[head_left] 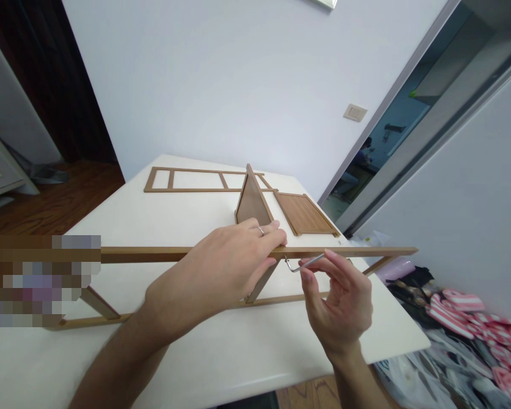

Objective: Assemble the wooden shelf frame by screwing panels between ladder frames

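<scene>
My right hand [338,295] pinches the long arm of a silver hex key [309,264] between thumb and fingertips. The key's short bent end meets the side of a long wooden frame [357,251] that stands on edge across the table. My left hand [234,255], wearing a ring, is closed over the frame's upper rail just left of the key. It steadies the spot where a wooden shelf panel [255,201] joins the frame. That panel sticks out away from me, its near part partly hidden by my left hand. The screw under the key is too small to make out.
A second ladder-like wooden frame [196,190] and another slatted panel [304,213] lie flat at the back of the white table [174,358]. Clothes and plastic bags [464,341] are heaped at the right. Through the doorway, a person [357,165] sits in another room.
</scene>
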`<state>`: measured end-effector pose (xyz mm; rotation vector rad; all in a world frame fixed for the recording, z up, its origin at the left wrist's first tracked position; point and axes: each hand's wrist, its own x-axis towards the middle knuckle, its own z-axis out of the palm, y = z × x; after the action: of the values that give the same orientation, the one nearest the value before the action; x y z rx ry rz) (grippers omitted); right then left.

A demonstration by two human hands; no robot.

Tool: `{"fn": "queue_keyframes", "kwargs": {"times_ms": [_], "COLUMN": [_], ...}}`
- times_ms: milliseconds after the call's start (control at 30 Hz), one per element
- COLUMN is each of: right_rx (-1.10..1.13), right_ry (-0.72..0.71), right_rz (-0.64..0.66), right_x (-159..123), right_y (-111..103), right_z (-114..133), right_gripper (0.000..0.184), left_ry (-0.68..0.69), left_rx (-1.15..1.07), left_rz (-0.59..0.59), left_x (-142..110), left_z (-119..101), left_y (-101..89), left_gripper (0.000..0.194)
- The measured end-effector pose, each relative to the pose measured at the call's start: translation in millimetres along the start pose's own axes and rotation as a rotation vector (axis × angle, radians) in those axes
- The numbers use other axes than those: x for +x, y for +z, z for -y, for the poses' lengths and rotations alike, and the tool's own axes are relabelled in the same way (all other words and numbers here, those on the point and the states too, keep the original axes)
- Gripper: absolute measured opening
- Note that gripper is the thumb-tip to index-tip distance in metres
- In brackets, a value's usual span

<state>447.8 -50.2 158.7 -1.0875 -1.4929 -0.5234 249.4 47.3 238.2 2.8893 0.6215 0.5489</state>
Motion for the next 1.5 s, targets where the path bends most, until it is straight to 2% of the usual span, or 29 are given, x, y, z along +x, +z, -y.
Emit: {"fn": "queue_keyframes", "kwargs": {"times_ms": [167,433,633,767,900,967,1033,1133,1267,1500], "right_rx": [-0.057,-0.162,-0.206,-0.182,-0.078,-0.028,0.011,0.05,0.069,0.28], "right_ry": [-0.034,-0.087,-0.148,-0.131,-0.12,-0.173,-0.205,-0.156,-0.088,0.152], "right_rz": [-0.022,0.052,0.146,0.218,0.23,0.259,0.303,0.341,0.323,0.355], "right_x": [-1.6,4.0,6.5,0.3,-11.0,-15.0,-16.2,-13.9,-11.1,-14.9], "right_y": [-6.1,-12.5,-14.8,-12.7,-6.3,-3.2,-0.6,2.6,5.6,3.5], "right_z": [-9.6,-10.9,-3.6,-1.5,-2.2,-3.2,-3.5,-1.9,3.0,11.0], "right_gripper": [0.047,0.017,0.016,0.01,0.043,0.049,0.047,0.033,0.021,0.036], "left_ry": [0.0,-0.009,-0.019,-0.017,-0.01,-0.004,-0.006,-0.012,-0.018,-0.021], "left_rx": [-0.003,0.005,0.005,0.015,0.028,0.03,0.025,0.016,-0.001,-0.026], "left_rz": [0.004,0.007,0.018,0.006,-0.009,-0.012,-0.008,-0.005,0.002,0.001], "left_x": [0.7,-0.2,-0.1,0.1,-0.3,-0.3,-0.3,-0.2,0.2,0.5], "left_z": [0.1,0.7,0.2,0.9,2.3,2.6,2.5,2.0,2.3,3.7], "left_y": [-0.5,1.4,0.0,1.7,3.4,3.5,3.3,3.4,3.7,4.3], "left_gripper": [0.02,0.019,0.014,0.022,0.03,0.032,0.033,0.033,0.032,0.032]}}
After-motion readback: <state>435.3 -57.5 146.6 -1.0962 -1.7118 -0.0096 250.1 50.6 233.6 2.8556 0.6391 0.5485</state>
